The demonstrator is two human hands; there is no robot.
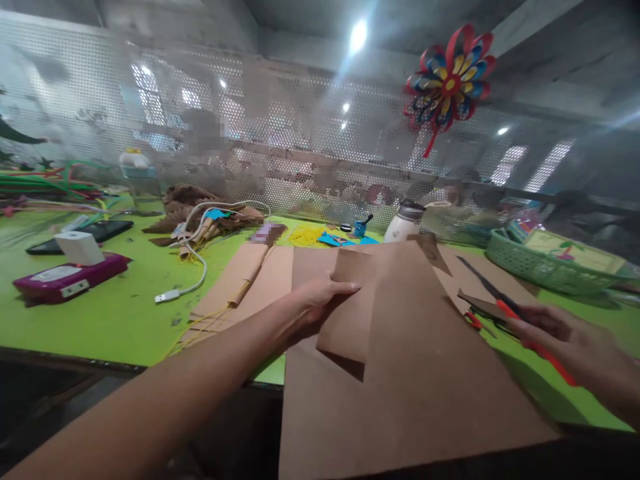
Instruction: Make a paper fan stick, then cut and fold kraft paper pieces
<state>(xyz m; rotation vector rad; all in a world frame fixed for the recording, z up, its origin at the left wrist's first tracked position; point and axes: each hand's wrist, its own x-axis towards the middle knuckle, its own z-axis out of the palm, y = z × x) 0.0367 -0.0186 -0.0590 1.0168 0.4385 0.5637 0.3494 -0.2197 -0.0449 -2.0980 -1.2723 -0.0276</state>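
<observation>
A large sheet of brown kraft paper (425, 373) spreads over the front of the table and hangs past its edge. My left hand (315, 300) is closed, its thumb on top, pinching a smaller folded piece of brown paper (347, 333) over the large sheet. To the right of the sheet, my right hand (565, 340) grips scissors (507, 308) with orange-red handles. Their dark blades look spread apart, pointing toward the sheet's right edge without touching it. More brown paper (240, 267), with yellow string around it, lies beyond my left forearm.
On the green table (150, 327), a purple power strip (75, 277) and a white USB cable (193, 283) lie left. Behind the paper stand a white flask (404, 223) and a small blue jar (359, 229). A green basket (555, 263) sits right. Perforated panels rise behind.
</observation>
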